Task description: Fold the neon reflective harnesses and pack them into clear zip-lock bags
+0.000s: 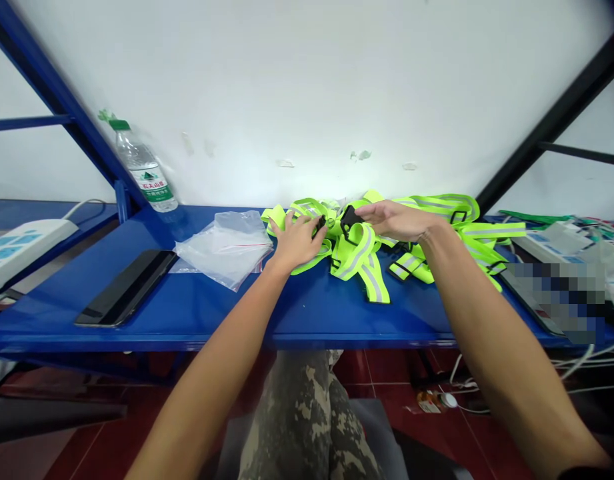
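A heap of neon-yellow reflective straps [387,233] with grey stripes and black buckles lies on the blue shelf [197,307], against the white wall. My left hand [297,241] rests on the left end of the heap, fingers curled round a strap beside a small black buckle [319,225]. My right hand [397,220] reaches in from the right and pinches another black buckle [350,217] on a strap between thumb and fingers. The two buckles sit close together, a little apart.
Clear plastic bags [227,248] lie left of the straps. A dark phone [129,287] sits nearer the shelf's front edge, a water bottle [143,168] stands at the back left. Power strips [21,243] and cables flank both sides. Blue and black frame posts slant upward.
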The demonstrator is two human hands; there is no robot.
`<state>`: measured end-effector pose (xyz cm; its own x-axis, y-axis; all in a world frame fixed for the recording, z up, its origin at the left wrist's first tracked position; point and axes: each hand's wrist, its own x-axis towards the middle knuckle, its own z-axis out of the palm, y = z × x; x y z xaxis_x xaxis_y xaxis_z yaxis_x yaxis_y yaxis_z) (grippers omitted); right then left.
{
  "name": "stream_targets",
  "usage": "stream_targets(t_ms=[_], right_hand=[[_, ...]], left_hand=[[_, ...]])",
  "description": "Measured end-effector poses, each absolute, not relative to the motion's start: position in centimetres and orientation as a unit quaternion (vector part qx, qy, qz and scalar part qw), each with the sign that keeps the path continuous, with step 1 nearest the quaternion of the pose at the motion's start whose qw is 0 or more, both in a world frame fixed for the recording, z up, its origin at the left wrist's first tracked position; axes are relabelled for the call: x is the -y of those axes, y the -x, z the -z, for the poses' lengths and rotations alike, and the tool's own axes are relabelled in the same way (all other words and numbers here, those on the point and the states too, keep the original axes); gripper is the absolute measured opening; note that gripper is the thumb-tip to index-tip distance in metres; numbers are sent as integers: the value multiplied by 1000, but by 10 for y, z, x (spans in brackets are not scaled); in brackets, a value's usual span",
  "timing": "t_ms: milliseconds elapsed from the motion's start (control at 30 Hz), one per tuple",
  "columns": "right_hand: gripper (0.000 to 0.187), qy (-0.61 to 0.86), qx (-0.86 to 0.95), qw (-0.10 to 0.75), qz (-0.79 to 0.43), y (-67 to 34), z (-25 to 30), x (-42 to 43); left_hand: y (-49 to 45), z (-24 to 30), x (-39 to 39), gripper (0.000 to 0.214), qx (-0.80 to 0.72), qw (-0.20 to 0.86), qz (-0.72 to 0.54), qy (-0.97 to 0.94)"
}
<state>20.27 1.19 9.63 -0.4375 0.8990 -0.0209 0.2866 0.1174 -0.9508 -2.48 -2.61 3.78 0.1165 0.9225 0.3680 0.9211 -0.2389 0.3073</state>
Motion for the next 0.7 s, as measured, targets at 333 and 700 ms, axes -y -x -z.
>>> stream_targets(t_ms=[333,700], right_hand=[[23,416,635,389,-523,-188,-82,-27],[21,422,624,423,-504,-173,-76,-14]], left_hand=[[27,-38,36,76,-621,0,-80,-780],[17,-45,38,54,-589,-36,-245,-769]])
